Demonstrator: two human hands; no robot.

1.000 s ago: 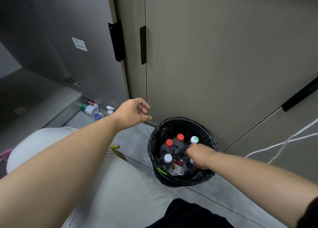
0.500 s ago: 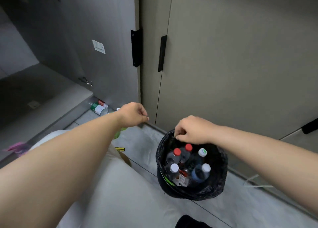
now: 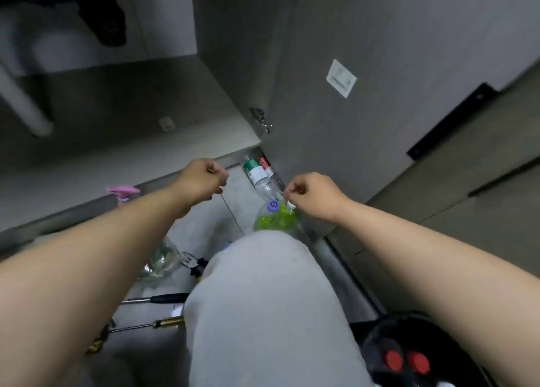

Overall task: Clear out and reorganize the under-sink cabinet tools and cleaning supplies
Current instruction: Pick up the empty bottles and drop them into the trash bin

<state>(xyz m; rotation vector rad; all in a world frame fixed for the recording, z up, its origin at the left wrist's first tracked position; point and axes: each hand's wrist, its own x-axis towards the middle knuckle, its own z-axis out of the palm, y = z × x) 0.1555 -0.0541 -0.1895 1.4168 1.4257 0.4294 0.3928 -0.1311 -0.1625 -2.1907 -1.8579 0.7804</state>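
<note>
Beside door [image 3: 350,141], green-labelled bottle [image 3: 254,171] (writing unreadable)

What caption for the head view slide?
Right hand above the clear plastic bottle of green liquid, left hand curled and empty, black-bagged bin of red-capped bottles lower right.

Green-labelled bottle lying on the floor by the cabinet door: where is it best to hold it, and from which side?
Probably the clear body just below the label of the green-labelled bottle, coming from above and the left. It lies on its side, with a red-labelled bottle and the door close on its right, so only the left flank seems free.
</note>
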